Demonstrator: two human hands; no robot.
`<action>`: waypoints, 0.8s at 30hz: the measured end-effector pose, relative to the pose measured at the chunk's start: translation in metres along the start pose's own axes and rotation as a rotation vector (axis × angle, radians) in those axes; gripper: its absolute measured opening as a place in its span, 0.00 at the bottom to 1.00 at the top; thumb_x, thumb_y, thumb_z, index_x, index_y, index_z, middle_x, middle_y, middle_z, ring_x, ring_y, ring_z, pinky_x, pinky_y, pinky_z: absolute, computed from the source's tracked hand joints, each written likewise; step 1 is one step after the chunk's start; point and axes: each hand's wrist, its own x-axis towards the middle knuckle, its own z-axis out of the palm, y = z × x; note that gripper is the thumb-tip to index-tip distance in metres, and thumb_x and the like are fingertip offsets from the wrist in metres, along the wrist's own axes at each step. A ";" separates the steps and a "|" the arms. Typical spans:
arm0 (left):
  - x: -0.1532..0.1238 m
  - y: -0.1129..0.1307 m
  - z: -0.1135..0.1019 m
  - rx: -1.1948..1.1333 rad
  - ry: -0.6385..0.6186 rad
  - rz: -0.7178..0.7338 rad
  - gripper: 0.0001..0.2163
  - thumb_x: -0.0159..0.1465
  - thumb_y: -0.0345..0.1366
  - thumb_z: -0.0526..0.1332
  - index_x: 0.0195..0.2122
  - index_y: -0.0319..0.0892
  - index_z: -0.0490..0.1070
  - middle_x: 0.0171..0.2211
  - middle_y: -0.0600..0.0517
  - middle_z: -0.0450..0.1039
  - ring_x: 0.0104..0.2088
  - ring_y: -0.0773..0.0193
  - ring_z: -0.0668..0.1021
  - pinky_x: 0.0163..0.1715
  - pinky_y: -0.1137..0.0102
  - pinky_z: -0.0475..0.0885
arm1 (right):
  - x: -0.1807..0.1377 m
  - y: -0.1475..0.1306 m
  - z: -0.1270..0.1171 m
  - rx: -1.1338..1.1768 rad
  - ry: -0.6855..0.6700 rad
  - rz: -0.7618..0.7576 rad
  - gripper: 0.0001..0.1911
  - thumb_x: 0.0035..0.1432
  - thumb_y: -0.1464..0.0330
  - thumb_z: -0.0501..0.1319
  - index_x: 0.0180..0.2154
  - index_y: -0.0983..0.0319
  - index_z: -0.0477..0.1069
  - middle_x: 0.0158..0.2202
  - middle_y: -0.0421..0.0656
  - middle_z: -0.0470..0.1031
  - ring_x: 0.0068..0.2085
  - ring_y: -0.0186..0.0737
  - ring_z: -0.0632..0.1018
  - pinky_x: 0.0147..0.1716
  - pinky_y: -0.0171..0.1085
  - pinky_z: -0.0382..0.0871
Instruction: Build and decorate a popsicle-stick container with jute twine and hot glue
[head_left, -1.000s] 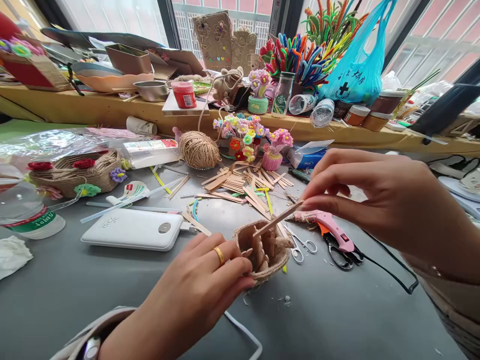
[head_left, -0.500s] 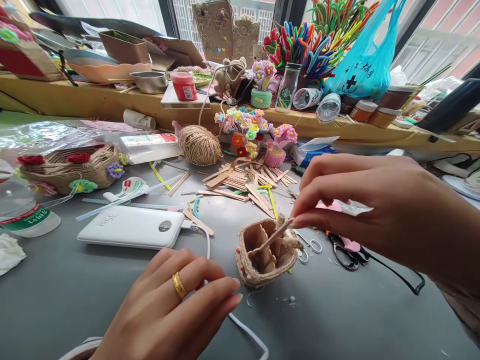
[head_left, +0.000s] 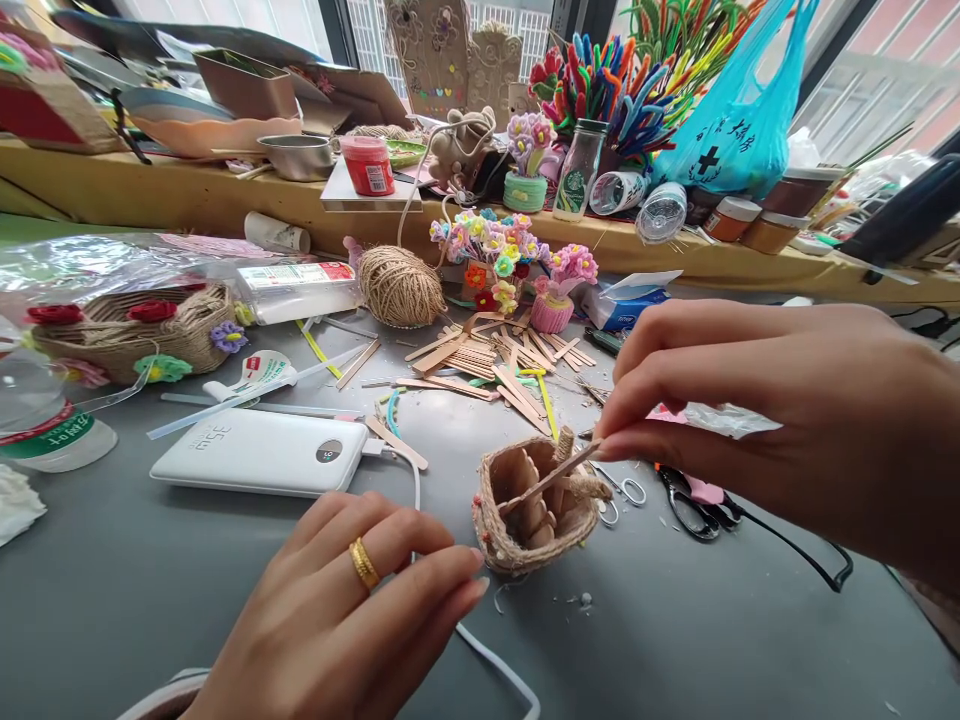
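Observation:
My right hand (head_left: 720,390) pinches the upper end of a craft stick (head_left: 551,478) between thumb and fingers. The stick slants down to the left, its far end over or inside a small twine-wrapped basket (head_left: 517,555). Inside the basket stand scalloped wooden pieces (head_left: 534,500), and twine-wrapped stubs (head_left: 586,487) rise at its right side. My left hand (head_left: 367,600), with a gold ring, is in front and to the left of the basket. Its thumb and fingers are drawn together with nothing seen in them; the fingertips are close to the basket's lower left side.
Behind the basket lie loose craft sticks (head_left: 465,355) and a twine ball (head_left: 403,287). A white power bank (head_left: 262,455) with a cable is at left. Scissors (head_left: 626,485) and black-framed glasses (head_left: 795,550) lie to the right. A cluttered ledge (head_left: 360,225) runs behind.
My right hand has moved slightly right with the craft stick, which now tilts a little flatter. My left hand has barely moved.

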 end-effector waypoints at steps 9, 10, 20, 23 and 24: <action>0.001 -0.002 -0.001 0.021 -0.010 0.054 0.07 0.57 0.29 0.60 0.37 0.43 0.69 0.28 0.55 0.70 0.27 0.68 0.67 0.30 0.68 0.59 | -0.001 -0.004 0.003 -0.034 -0.064 -0.017 0.12 0.56 0.64 0.57 0.23 0.59 0.73 0.25 0.39 0.71 0.24 0.30 0.70 0.22 0.31 0.60; 0.001 -0.003 -0.001 0.019 -0.008 0.050 0.07 0.57 0.29 0.60 0.37 0.43 0.69 0.28 0.55 0.70 0.27 0.68 0.67 0.30 0.68 0.59 | -0.001 -0.004 0.004 -0.048 -0.084 -0.007 0.12 0.56 0.65 0.57 0.23 0.60 0.73 0.26 0.39 0.71 0.25 0.30 0.70 0.22 0.31 0.60; 0.002 -0.002 0.000 0.004 0.031 0.025 0.06 0.56 0.27 0.61 0.35 0.43 0.70 0.27 0.55 0.70 0.26 0.68 0.69 0.29 0.69 0.60 | -0.004 -0.005 0.013 -0.067 -0.069 -0.018 0.12 0.57 0.70 0.55 0.24 0.62 0.72 0.26 0.40 0.70 0.26 0.30 0.68 0.24 0.31 0.59; 0.002 -0.003 0.000 0.004 0.014 0.024 0.06 0.56 0.27 0.61 0.35 0.42 0.70 0.27 0.55 0.70 0.26 0.69 0.68 0.29 0.69 0.60 | -0.003 -0.006 0.015 -0.088 -0.060 -0.030 0.13 0.57 0.69 0.55 0.23 0.62 0.72 0.25 0.40 0.69 0.25 0.31 0.68 0.24 0.32 0.58; 0.001 -0.003 0.001 0.003 0.009 0.023 0.07 0.56 0.26 0.61 0.35 0.42 0.70 0.27 0.55 0.70 0.26 0.69 0.68 0.29 0.69 0.59 | -0.003 -0.006 0.015 -0.093 -0.061 -0.032 0.14 0.58 0.69 0.54 0.23 0.62 0.72 0.25 0.40 0.69 0.25 0.31 0.67 0.24 0.32 0.58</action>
